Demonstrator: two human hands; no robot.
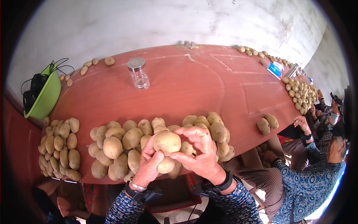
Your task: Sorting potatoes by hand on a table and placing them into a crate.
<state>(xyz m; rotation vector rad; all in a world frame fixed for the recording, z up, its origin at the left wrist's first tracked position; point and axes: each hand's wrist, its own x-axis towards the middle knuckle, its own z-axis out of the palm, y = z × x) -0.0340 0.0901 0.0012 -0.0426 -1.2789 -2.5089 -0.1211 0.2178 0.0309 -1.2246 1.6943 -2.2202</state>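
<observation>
A single yellowish-brown potato (167, 141) is held up over the near edge of the red table (179, 98). My left hand (148, 163) grips it from the left, with the thumb at its lower side. From the right, my right hand (202, 156) curves around it, with thumb and fingertips at its right edge. Behind and below both hands lies a broad heap of large potatoes (113, 147), partly hidden by them. To the right of that heap, more large potatoes (218, 132) are piled close to my right hand.
Smaller potatoes (58, 143) form a pile at left. A lidded glass jar (139, 74) stands mid-table, and a green basin (46, 96) holds black gear and cables. Two potatoes (267, 124) lie near a seated person (310, 173). Beyond are another pile (300, 93) and a blue-white packet (275, 70).
</observation>
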